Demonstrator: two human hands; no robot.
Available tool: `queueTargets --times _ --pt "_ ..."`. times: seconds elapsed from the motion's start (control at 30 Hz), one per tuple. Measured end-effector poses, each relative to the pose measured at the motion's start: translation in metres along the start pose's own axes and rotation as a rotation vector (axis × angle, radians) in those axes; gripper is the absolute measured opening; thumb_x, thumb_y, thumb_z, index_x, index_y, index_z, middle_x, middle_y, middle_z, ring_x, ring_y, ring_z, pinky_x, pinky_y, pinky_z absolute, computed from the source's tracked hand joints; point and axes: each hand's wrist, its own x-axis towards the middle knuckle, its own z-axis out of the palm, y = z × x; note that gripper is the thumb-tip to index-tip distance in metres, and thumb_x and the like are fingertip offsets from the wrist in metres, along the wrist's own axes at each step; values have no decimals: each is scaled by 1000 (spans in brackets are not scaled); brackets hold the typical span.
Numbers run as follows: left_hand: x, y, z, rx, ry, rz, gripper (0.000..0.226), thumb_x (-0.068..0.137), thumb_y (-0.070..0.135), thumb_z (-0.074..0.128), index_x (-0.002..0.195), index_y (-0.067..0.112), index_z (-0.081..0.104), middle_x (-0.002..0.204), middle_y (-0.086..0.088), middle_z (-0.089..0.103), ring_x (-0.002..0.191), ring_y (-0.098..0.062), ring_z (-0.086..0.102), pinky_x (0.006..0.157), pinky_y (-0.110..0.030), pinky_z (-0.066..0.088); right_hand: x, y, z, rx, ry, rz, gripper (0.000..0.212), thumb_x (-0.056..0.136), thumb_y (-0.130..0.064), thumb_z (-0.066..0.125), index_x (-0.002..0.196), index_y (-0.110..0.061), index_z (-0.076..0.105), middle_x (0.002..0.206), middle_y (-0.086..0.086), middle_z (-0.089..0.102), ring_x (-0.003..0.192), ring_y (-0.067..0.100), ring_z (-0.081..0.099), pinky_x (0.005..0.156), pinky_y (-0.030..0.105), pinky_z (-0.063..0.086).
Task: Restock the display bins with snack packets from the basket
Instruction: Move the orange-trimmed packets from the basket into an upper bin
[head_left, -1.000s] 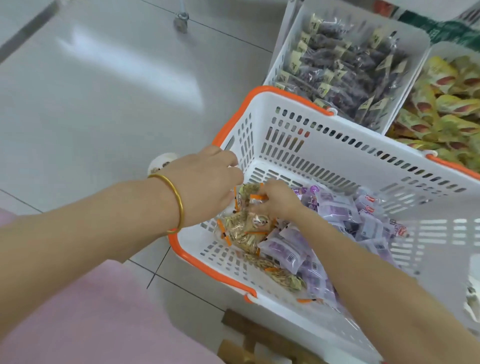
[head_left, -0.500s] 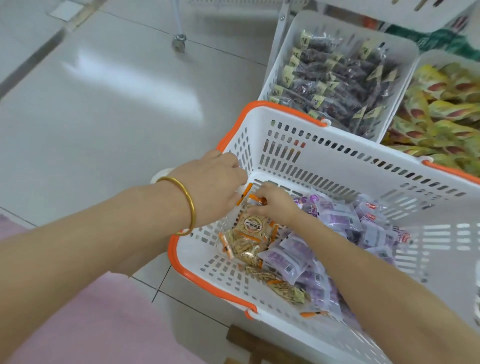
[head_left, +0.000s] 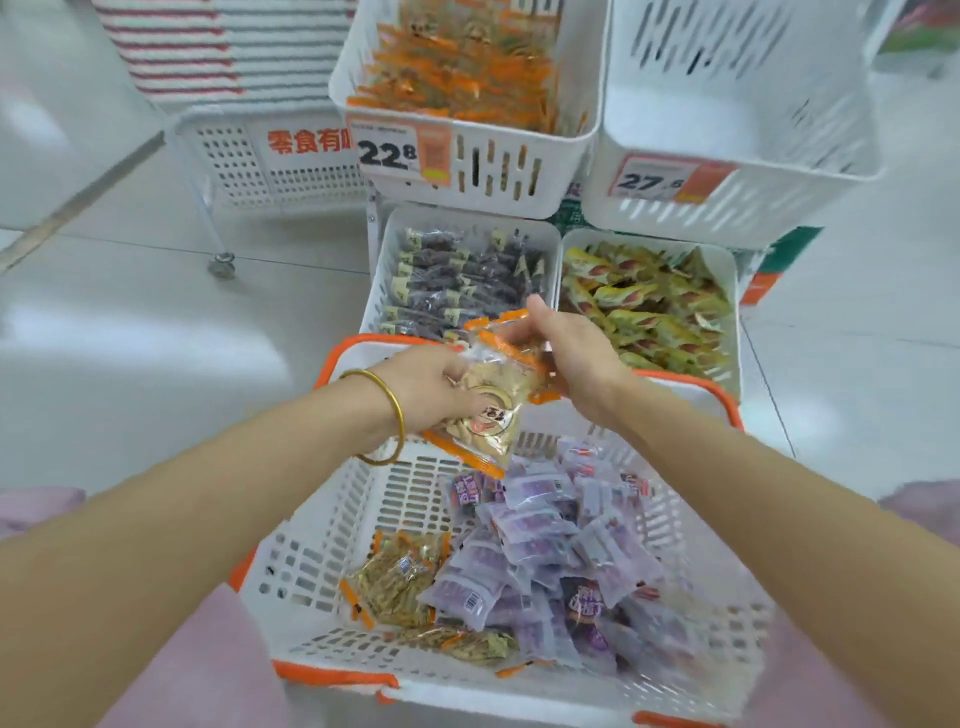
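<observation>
Both hands hold orange-trimmed snack packets above the far rim of the white basket. My left hand, with a gold bangle on the wrist, grips the lower packets. My right hand pinches the top of a packet. Purple packets and a few more orange-trimmed packets lie in the basket. The upper left display bin holds the same orange packets, with a 22.8 price tag.
An upper right bin tagged 27.5 shows no packets. Lower bins hold dark packets and yellow-green packets. A white wheeled rack stands at the left on the pale tiled floor.
Both hands have lifted out of the basket with orange-trimmed packets and now hold them above its far rim. The view has tilted up, showing the upper bins.
</observation>
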Motion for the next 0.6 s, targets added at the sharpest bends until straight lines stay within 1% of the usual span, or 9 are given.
queueTargets --times 0.03,0.1,0.2,0.27,0.33,0.4,0.47,0.53,0.6 --pt "0 5 0 -67 -1 -7 23 88 19 63 94 -3 60 71 -11 50 66 -22 47 62 -31 39 -2 -6 -10 -69 42 -43 30 96 -34 50 83 -14 69 78 0 62 59 13 53 55 27 43" --pt "2 12 -1 -204 59 -45 13 90 11 60 80 4 55 59 -7 45 55 -19 42 56 -27 35 -8 -16 -30 -243 92 -112 6 91 -14 60 95 -12 62 79 0 57 59 14 51 55 28 44" --pt "12 21 0 -373 91 -58 22 91 4 55 72 11 46 57 -5 37 49 -14 36 57 -28 36 -17 -25 -47 -354 121 -139 53 85 -8 67 130 -22 43 81 -11 44 59 8 48 45 15 42" --pt "17 29 1 -476 16 -60 16 89 -3 55 78 7 49 69 -12 48 54 -15 50 56 -32 48 -20 -26 -53 -330 173 -134 68 85 -9 66 141 -21 31 79 -13 38 60 4 46 44 12 38" --pt "22 34 3 -526 -48 -44 13 85 -10 58 94 -2 54 91 -22 55 79 -26 61 78 -40 53 -20 -26 -56 -306 294 -153 45 86 -10 65 126 -13 44 74 -9 38 59 7 42 47 15 36" --pt "26 39 5 -546 -34 -51 30 81 -12 60 111 -7 54 107 -27 59 96 -35 62 91 -48 51 -20 -26 -53 -257 405 -186 18 86 -12 63 96 -10 48 72 -3 38 60 12 38 51 21 34" --pt "32 41 6 -567 -1 -53 37 80 -13 61 115 -5 53 114 -27 61 102 -37 63 92 -50 50 -20 -30 -44 -123 407 -191 19 87 -15 64 95 -14 48 79 -2 48 67 12 46 55 20 38" --pt "38 41 3 -602 31 -42 39 81 -14 60 118 -4 53 115 -27 61 104 -39 62 92 -51 50 -18 -36 -37 79 309 -127 20 88 -24 65 100 -19 50 92 3 59 71 11 52 58 21 41" --pt "43 39 0 -617 58 -22 41 80 -15 59 118 -3 52 117 -29 59 105 -41 61 92 -52 50 -14 -42 -36 336 184 -2 15 93 -32 56 99 -18 57 95 11 62 69 15 53 62 26 43"
